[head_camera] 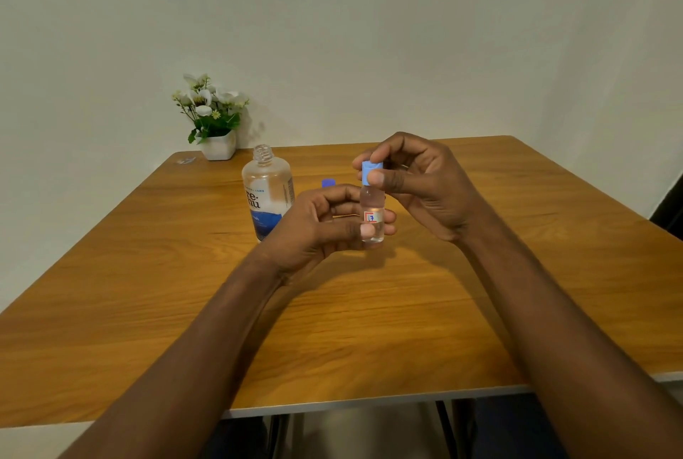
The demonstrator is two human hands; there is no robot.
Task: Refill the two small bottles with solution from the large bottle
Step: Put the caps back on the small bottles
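Note:
A small clear bottle with a red and blue label is held upright above the table by my left hand, which grips its lower body. My right hand pinches the light blue cap sitting on the bottle's top. The large clear bottle with a blue and white label stands uncapped on the table, just left of and behind my left hand. A second blue cap shows behind my left hand; what it sits on is hidden.
A white pot of artificial white flowers stands at the back left of the wooden table, against the wall. A small clear item lies near the back left corner. The table's front edge runs below my forearms.

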